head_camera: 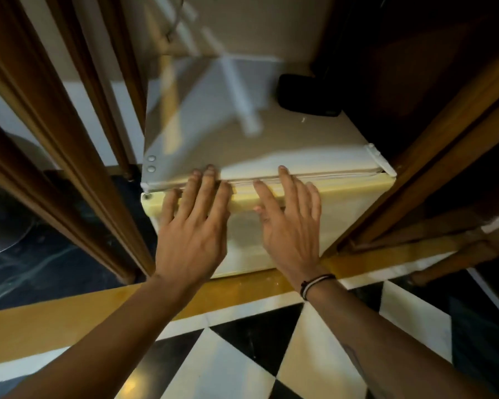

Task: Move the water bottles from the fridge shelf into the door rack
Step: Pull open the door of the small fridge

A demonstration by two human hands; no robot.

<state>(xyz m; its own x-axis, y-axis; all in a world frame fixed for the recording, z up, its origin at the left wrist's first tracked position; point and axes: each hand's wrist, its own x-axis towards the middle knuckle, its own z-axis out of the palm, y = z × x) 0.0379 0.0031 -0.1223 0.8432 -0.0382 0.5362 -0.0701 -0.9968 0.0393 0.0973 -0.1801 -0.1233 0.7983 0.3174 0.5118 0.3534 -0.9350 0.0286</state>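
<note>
While a person looks down at a small cream fridge (271, 139), both hands lie flat against its closed door (349, 208), holding nothing. Wooden posts (55, 145) stand left of the left hand (195, 226), whose spread fingers reach the door's top edge. Just beside it, the right hand (288, 223), fingers also spread, wears a wristband (314, 285). Beyond the right hand, a black object (308, 95) sits on the fridge top. No bottles are in view.

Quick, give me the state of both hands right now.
Left hand: open, flat on the fridge door's top edge, holding nothing.
Right hand: open, fingers spread on the same edge, holding nothing.
</note>
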